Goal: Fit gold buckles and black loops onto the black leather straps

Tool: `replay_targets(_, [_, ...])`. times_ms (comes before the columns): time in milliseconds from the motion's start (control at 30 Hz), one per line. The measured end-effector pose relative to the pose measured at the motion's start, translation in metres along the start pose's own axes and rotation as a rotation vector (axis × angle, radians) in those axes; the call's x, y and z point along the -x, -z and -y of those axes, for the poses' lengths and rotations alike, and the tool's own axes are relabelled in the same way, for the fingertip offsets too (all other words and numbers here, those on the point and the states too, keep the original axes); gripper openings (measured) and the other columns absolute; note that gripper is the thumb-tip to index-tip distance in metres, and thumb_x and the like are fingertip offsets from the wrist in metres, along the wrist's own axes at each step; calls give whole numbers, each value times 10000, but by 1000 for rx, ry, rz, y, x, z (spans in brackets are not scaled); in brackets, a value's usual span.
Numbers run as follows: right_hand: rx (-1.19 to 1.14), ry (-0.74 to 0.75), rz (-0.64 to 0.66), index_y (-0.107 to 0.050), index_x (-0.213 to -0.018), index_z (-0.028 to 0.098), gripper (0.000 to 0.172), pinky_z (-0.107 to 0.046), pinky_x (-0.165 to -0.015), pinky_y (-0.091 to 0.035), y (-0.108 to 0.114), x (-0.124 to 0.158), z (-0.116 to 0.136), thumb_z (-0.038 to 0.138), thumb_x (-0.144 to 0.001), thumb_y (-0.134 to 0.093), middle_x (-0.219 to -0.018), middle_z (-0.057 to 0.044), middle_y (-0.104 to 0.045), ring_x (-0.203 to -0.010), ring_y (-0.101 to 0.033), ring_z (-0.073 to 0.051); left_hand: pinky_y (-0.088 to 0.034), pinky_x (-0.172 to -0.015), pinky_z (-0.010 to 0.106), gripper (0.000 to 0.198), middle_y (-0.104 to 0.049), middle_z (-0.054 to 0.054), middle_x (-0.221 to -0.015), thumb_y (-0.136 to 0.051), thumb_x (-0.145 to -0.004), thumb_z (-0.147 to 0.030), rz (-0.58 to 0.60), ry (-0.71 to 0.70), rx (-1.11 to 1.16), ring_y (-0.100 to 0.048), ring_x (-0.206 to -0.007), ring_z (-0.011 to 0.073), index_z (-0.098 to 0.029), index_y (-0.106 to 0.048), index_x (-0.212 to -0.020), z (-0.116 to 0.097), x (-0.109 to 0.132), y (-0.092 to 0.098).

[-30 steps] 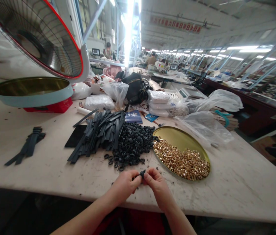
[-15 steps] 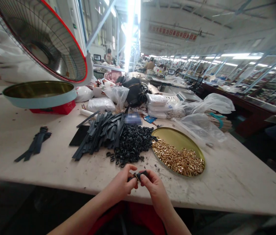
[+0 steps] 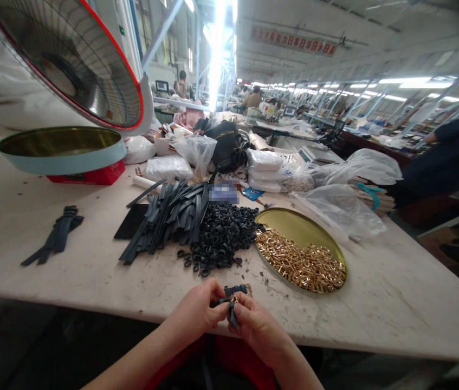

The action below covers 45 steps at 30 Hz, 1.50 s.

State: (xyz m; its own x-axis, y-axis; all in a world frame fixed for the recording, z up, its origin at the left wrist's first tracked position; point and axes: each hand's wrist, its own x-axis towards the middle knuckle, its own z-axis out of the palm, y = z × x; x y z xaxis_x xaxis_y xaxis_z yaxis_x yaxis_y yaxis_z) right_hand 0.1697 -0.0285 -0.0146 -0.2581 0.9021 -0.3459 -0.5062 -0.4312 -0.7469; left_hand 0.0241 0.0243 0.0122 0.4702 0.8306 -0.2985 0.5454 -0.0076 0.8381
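Observation:
At the table's near edge my left hand (image 3: 195, 314) and my right hand (image 3: 257, 325) are pinched together on a short dark strap (image 3: 231, 297) with a small gold buckle on it. Just beyond them lies a heap of black rubber rings (image 3: 221, 234). A bundle of dark straps (image 3: 171, 216) spreads to the left of the rings. To the right stands a round gold tin lid (image 3: 294, 226) holding a pile of gold buckles (image 3: 303, 265).
A few finished straps (image 3: 55, 240) lie far left. A round tin (image 3: 60, 149) on a red box sits under a fan guard (image 3: 62, 59). Plastic bags (image 3: 337, 208) and packets crowd the back. Another person's dark sleeve (image 3: 444, 162) reaches in at the right.
My hands have drawn back toward the table edge and the strap now hangs down between them. A person's dark sleeve has come into view at the right.

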Motion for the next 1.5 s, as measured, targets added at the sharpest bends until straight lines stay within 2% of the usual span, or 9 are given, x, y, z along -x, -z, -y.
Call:
replay_targets(167, [148, 134, -98, -511, -659, 176, 262, -249, -644, -379, 7, -9, 0, 411, -709, -615, -662, 10, -525, -649, -484, -128, -370, -493, 204, 194, -580, -14, -656, -519, -710, -336, 93, 4, 122, -503, -575, 117, -151, -535, -765, -1, -3, 0])
replay_targets(367, [620, 376, -503, -481, -782, 207, 203, -244, -550, -355, 17, -20, -3, 367, -725, -592, -589, 45, -471, -551, -446, -125, -402, -513, 207, 153, -607, -8, -702, -512, -685, -223, 211, 38, 459, -501, -525, 84, -138, -506, -812, -2, -8, -2])
replay_targets(533, [987, 431, -300, -547, -878, 212, 142, -265, -596, -367, 20, -11, 0, 312, -812, -472, -712, -9, -573, -631, -510, -153, -421, -545, 223, 163, -597, -17, -662, -514, -656, -196, 234, 93, 513, -539, -546, 101, -131, -516, -804, 1, -13, -8])
replay_targets(667, [1031, 347, -118, -545, -852, 211, 162, -256, -580, -356, 22, 1, 7, 303, -849, -411, -704, -4, -567, -638, -510, -151, -389, -510, 201, 213, -585, -46, -561, -497, -647, -165, 312, 141, 480, -540, -512, 104, -139, -513, -858, 2, -8, -8])
replay_targets(867, [1051, 298, -19, -530, -816, 215, 168, -250, -583, -347, 15, 15, 8, 294, -865, -390, -689, 6, -568, -638, -510, -145, -382, -479, 184, 240, -595, -49, -575, -513, -650, -170, 398, 127, 408, -547, -494, 102, -150, -494, -888, 0, 1, -8])
replay_targets(1033, [893, 368, -105, -486, -956, 214, 222, -247, -568, -368, 12, 17, -6, 347, -892, -321, -702, 2, -550, -630, -517, -144, -389, -479, 181, 264, -622, -22, -636, -506, -690, -230, 348, 45, 301, -574, -554, 123, -154, -496, -943, -2, 6, -7])
replay_targets(1200, [897, 429, -183, -480, -1017, 211, 253, -254, -596, -383, 16, 18, -23, 368, -890, -328, -731, -8, -556, -654, -523, -146, -358, -451, 175, 279, -615, -9, -601, -369, -800, -346, 359, -33, 4, -538, -479, 103, -153, -562, -740, 3, 13, -7])
replay_targets(1367, [972, 464, -287, -502, -954, 193, 317, -241, -493, -367, 25, -2, -18, 400, -896, -269, -616, 8, -548, -522, -502, -134, -381, -524, 177, 332, -626, -7, -617, -337, -833, -318, 193, -231, -312, -562, -560, 116, -169, -615, -729, 12, -9, -12])
replay_targets(1500, [1235, 581, -491, -565, -808, 193, 299, -282, -603, -391, 43, -34, 1, 400, -861, -356, -679, -30, -579, -654, -539, -176, -396, -740, 261, 237, -620, 64, -924, -479, -780, -278, -36, -253, -472, -555, -862, 195, -172, -600, -954, 23, -35, -9])
